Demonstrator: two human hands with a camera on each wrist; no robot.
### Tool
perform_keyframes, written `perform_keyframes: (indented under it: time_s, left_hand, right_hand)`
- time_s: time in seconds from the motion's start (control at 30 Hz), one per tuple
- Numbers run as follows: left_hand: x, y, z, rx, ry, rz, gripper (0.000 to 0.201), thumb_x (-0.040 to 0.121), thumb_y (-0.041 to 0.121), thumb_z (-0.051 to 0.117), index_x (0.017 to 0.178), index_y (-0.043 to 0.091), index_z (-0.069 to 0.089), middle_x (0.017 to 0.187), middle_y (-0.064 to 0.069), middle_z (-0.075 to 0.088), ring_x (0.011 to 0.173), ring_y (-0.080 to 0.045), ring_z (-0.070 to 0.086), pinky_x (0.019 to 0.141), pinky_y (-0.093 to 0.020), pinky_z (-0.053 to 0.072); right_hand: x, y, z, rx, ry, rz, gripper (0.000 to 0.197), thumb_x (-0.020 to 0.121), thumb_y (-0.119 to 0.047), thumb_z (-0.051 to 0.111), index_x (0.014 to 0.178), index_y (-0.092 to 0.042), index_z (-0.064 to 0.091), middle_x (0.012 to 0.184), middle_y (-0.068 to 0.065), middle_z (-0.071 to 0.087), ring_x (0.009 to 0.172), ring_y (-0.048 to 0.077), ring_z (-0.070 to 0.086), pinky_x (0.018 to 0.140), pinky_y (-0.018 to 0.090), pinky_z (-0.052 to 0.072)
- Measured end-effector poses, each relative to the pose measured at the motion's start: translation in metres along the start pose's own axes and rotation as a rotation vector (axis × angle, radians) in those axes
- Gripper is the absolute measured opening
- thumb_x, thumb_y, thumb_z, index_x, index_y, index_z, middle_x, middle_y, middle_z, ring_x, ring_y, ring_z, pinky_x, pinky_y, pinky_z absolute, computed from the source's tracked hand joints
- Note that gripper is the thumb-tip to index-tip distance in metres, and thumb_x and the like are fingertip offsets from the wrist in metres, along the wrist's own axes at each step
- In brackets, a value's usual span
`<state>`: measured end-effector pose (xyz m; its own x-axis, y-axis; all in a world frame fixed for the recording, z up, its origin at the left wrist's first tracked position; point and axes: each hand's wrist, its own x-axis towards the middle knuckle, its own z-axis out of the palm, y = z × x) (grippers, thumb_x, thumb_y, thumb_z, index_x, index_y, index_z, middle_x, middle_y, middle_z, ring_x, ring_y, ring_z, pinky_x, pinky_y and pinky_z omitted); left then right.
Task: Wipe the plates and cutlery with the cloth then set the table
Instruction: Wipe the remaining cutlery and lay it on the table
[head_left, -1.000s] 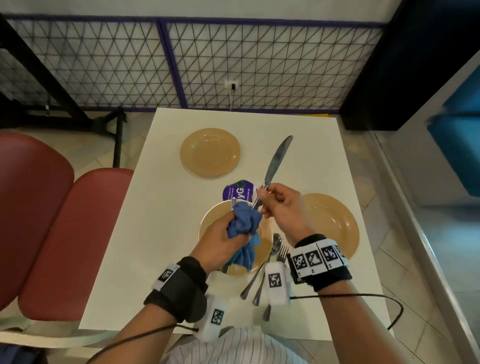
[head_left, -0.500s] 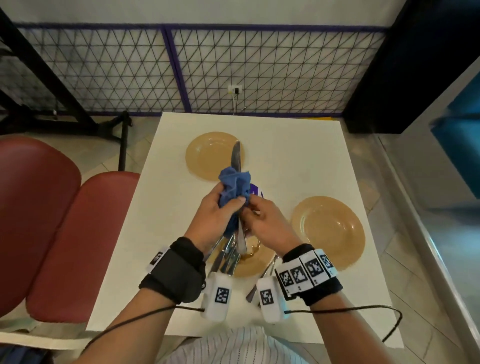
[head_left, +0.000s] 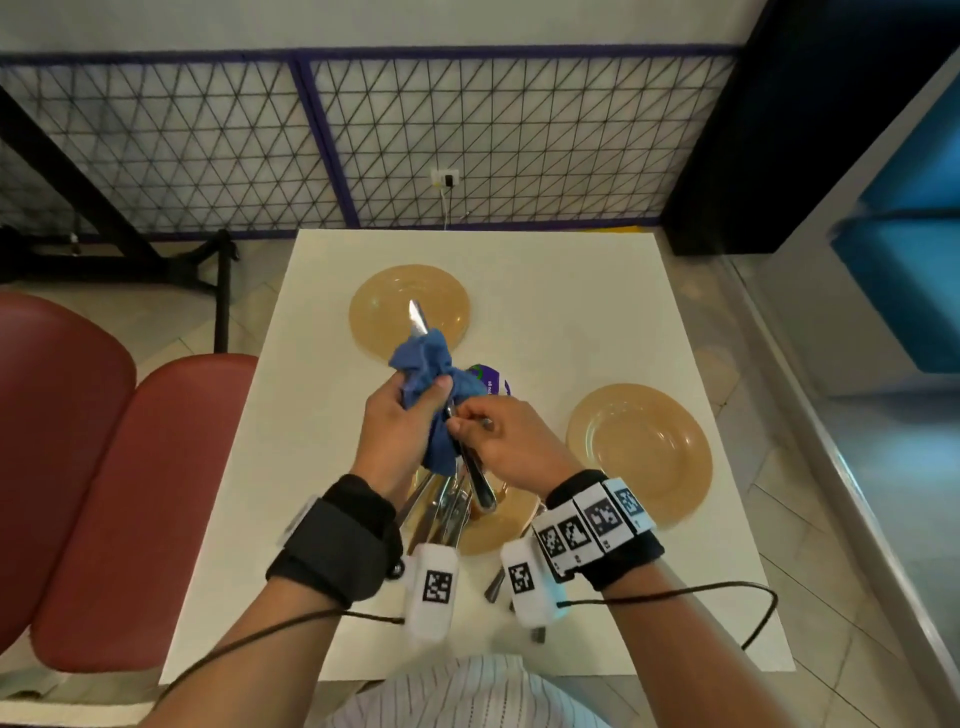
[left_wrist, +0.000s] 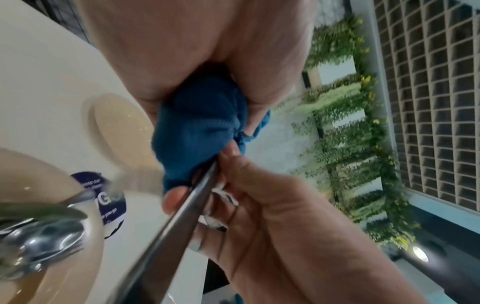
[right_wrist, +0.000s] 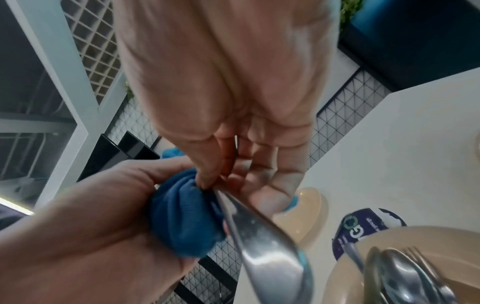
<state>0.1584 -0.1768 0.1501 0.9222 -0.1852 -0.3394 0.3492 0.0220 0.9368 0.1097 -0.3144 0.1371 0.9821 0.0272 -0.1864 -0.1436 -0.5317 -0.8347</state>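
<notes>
Head view showed the knife (head_left: 418, 318) now pointing away and to the left, its tip over the far plate (head_left: 410, 312) — a second earlier it had slanted up to the right with the whole blade bare. The left hand (head_left: 402, 431) had closed the cloth (head_left: 431, 384) round the blade, thumb pressed on top, so only the tip stuck out beyond the blue bundle. The right hand (head_left: 501, 441) pinched the handle just below the cloth, fingers curled round it, the butt end hanging over the near plate (head_left: 511, 525). From the left wrist, the steel ran straight into the bunched cloth between both hands. So the wipe had travelled up the blade, and this knife looked almost done. More cutlery (head_left: 441, 514) lay heaped on the near plate, and a third plate (head_left: 641, 457) sat on the desk (head_left: 571, 291) to the right — much wiping and all the setting seemingly remained.
</notes>
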Motion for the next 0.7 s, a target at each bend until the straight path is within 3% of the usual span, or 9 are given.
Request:
perform_keyframes:
  time_s: [0.1,0.17,0.27,0.37,0.47,0.6,0.7]
  left_hand:
    - [0.006,0.004,-0.004,0.034,0.022,0.006,0.014,0.096,0.017,0.064,0.104,0.006,0.066,0.103,-0.017,0.074,0.096,-0.035,0.072,0.091,-0.054,0.056]
    - [0.020,0.018,-0.015,-0.072,0.107,0.039,0.011,0.098,0.015,0.061,0.105,0.007,0.065,0.102,-0.013,0.072,0.094,-0.031,0.072,0.087,-0.049,0.057]
    - [0.039,0.028,-0.035,-0.205,0.189,0.078,0.017,0.102,0.017,0.056,0.115,0.008,0.061,0.110,-0.009,0.068,0.104,-0.026,0.068,0.094,-0.045,0.054]
    - [0.035,0.020,-0.044,-0.321,0.109,0.005,0.029,0.103,0.022,0.051,0.127,0.007,0.058,0.129,-0.014,0.065,0.117,-0.028,0.065,0.101,-0.044,0.051]
    - [0.014,0.006,-0.036,-0.423,0.005,-0.130,0.035,0.102,0.022,0.050,0.133,0.008,0.057,0.127,-0.013,0.067,0.116,-0.027,0.066,0.098,-0.043,0.051]
    - [-0.008,-0.021,-0.002,-0.116,-0.130,-0.206,0.025,0.099,0.022,0.055,0.118,0.010,0.066,0.117,-0.013,0.073,0.114,-0.031,0.067,0.103,-0.047,0.049]
    - [-0.013,-0.028,0.011,0.077,-0.056,-0.150,0.017,0.098,0.023,0.060,0.111,0.013,0.067,0.108,-0.009,0.074,0.105,-0.026,0.071,0.094,-0.041,0.056]
  right_hand:
    - [-0.011,0.008,0.010,-0.027,-0.038,0.020,0.027,0.100,-0.036,0.053,0.086,-0.015,0.064,0.083,0.005,0.064,0.076,0.023,0.062,0.078,0.044,0.055]
    - [-0.023,0.016,0.017,0.010,-0.116,0.034,0.023,0.100,-0.032,0.056,0.083,-0.018,0.063,0.080,0.000,0.061,0.073,0.015,0.058,0.075,0.035,0.052]
    - [-0.038,0.021,0.021,0.037,-0.152,0.022,0.024,0.100,-0.030,0.055,0.076,-0.029,0.055,0.075,-0.007,0.056,0.069,0.006,0.050,0.070,0.025,0.042]
    - [-0.037,0.027,0.017,0.111,-0.059,0.026,0.019,0.101,-0.029,0.054,0.086,-0.020,0.062,0.083,0.009,0.064,0.071,0.012,0.052,0.073,0.031,0.050]
    - [-0.033,0.030,0.016,0.169,0.006,0.041,0.020,0.100,-0.030,0.054,0.088,-0.017,0.062,0.081,0.002,0.060,0.071,0.014,0.054,0.077,0.041,0.054]
    - [-0.021,0.031,0.021,0.127,0.058,0.046,0.019,0.101,-0.027,0.054,0.088,-0.018,0.065,0.078,-0.007,0.061,0.071,0.013,0.055,0.068,0.029,0.046]
    - [-0.023,0.032,0.026,0.148,0.015,0.075,0.020,0.100,-0.025,0.055,0.095,-0.011,0.068,0.088,0.004,0.065,0.077,0.019,0.062,0.072,0.036,0.054]
